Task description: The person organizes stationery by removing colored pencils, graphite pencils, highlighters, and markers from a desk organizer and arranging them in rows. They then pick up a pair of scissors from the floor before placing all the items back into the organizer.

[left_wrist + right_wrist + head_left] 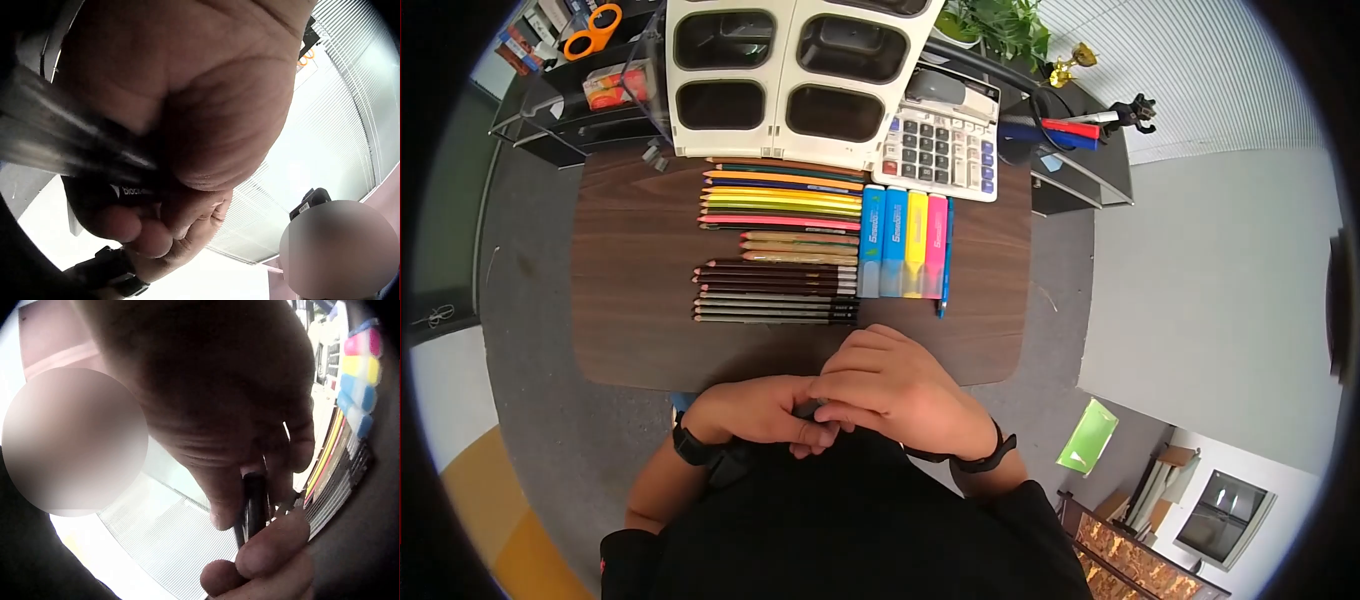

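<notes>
Both hands meet at the table's near edge, close to my body. My left hand [750, 410] and right hand [890, 385] are curled together round a slim black pen [812, 408], mostly hidden in the head view. In the right wrist view the black pen [253, 506] stands pinched under my right fingers, with left fingertips [269, 550] curled against it from below. The left wrist view shows its dark barrel [134, 190], with white lettering, lying in my left palm. Beyond the hands lies a row of coloured pencils [780, 245].
Beside the pencils on the brown table [630, 300] lie several highlighters [905, 245] and a blue pen [946, 260]. Behind them stand a calculator [940, 145] and a white compartment tray [790, 75]. Orange scissors [592, 30] and a plant [1000, 25] sit at the back.
</notes>
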